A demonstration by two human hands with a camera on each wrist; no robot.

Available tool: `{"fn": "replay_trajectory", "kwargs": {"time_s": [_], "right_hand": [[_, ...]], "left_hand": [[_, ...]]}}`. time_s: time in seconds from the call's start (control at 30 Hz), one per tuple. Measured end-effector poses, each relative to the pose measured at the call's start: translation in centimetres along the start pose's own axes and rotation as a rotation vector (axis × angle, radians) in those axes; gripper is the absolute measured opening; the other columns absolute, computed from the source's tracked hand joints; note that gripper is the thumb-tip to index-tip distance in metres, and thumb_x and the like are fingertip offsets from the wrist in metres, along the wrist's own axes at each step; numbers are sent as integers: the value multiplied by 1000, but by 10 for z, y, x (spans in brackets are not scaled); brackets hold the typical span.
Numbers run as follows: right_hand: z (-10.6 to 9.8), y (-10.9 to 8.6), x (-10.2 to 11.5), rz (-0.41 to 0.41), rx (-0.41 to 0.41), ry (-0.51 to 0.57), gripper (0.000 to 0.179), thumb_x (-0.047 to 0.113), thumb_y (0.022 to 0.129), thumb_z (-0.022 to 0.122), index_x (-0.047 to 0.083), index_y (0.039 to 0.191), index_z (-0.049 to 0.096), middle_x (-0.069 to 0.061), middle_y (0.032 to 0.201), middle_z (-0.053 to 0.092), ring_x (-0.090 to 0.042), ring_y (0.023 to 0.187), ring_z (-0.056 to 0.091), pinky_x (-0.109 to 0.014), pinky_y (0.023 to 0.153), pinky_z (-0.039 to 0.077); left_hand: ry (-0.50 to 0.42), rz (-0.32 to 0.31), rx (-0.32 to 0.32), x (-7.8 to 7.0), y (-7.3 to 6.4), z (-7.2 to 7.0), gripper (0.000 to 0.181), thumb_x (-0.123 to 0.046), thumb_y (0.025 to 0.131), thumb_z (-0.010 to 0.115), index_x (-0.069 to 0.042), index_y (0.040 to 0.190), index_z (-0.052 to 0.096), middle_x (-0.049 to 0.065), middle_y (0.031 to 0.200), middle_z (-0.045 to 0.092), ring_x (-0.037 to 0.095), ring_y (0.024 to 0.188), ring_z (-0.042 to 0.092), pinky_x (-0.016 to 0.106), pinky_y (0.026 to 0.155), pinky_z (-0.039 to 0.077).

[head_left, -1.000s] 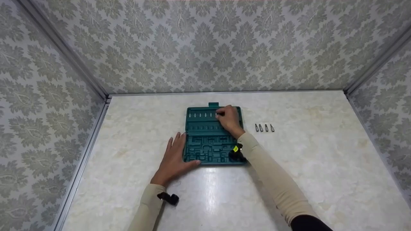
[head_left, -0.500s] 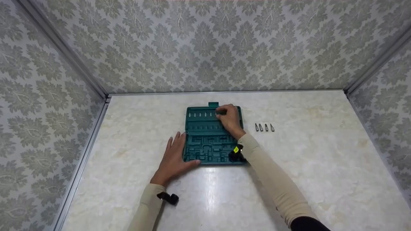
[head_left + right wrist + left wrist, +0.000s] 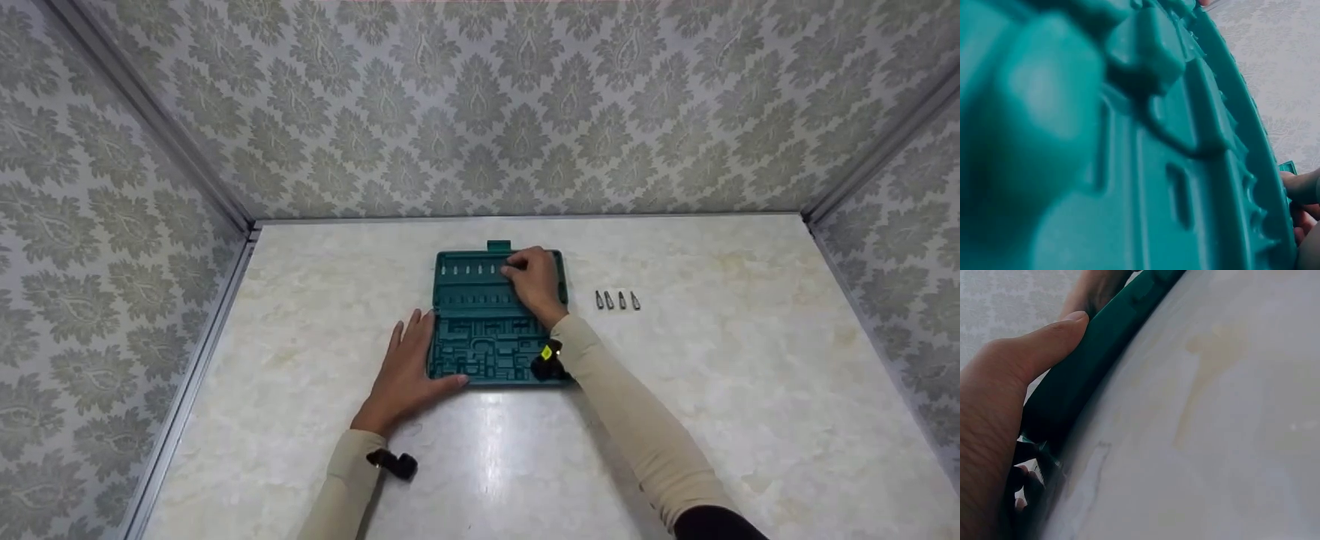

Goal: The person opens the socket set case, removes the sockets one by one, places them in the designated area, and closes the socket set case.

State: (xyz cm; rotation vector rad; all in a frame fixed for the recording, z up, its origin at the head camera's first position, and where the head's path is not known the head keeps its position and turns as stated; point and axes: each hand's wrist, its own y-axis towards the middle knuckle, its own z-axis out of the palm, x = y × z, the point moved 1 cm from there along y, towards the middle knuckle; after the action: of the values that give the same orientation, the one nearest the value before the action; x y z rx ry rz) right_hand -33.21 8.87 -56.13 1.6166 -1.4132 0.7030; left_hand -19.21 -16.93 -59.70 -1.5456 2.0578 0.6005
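An open green plastic bit case (image 3: 484,352) lies on the table, its lid laid back on the far side. My right hand (image 3: 538,281) reaches over the lid, thumb and forefinger together at the top row of slots. They pinch a small screwdriver bit, which the fingertips mostly hide. To the left, several silver bits (image 3: 468,270) stand in a row in that lid. Fingers fairly straight, my left hand (image 3: 405,371) rests along the case's left side. The left wrist view has its thumb (image 3: 1067,332) on the near edge. Moulded green recesses (image 3: 1179,191) fill the right wrist view.
Several loose bits (image 3: 621,300) lie in a row on the marbled table (image 3: 712,375), right of the case. A latch tab (image 3: 499,245) sticks out from the lid's far edge. Patterned wall panels (image 3: 480,105) enclose the table at the back and sides.
The right fingertips stay at the same end of the bit row, shifting only slightly left and toward the near side. The left hand and the loose bits keep their places.
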Motion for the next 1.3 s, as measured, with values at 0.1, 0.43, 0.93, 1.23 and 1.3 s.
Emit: {"fn": "replay_trajectory", "kwargs": {"time_s": [0.1,0.43,0.93,1.23,1.3], "right_hand": [[-4,2,2,48,4,91,17,8,105,76,-4,117,78,-19,119,71,-33,111,67,-48,100,56],[-46,-3,3,28,15,173,19,13,108,73,0,121,77,-15,121,75,-28,110,69,-45,98,56],[-100,-34,-24,-22,-6,95,24,13,106,76,-5,121,78,-15,117,78,-28,108,68,-41,93,52],[-125,-47,-40,8,-39,92,20,10,105,77,-5,118,79,-15,114,79,-22,99,68,-22,77,54],[-130,-50,-44,21,-44,100,21,10,105,77,-5,118,79,-16,114,79,-21,98,68,-20,73,53]], "left_hand": [[-5,-3,-5,0,0,-1,135,-82,82,77,-12,178,13,10,184,15,25,172,4,49,138,-2],[-4,-23,4,1,-2,-1,136,-83,81,77,-14,179,12,10,185,12,28,172,2,52,138,1],[12,1,3,1,-1,0,135,-83,83,76,-12,179,12,11,185,13,27,172,3,50,138,-1],[25,2,9,2,0,1,135,-84,83,75,-13,179,11,11,185,13,27,172,3,48,138,-2],[23,8,3,2,0,0,136,-84,83,75,-12,179,12,11,185,13,28,172,4,49,138,-2]]}}
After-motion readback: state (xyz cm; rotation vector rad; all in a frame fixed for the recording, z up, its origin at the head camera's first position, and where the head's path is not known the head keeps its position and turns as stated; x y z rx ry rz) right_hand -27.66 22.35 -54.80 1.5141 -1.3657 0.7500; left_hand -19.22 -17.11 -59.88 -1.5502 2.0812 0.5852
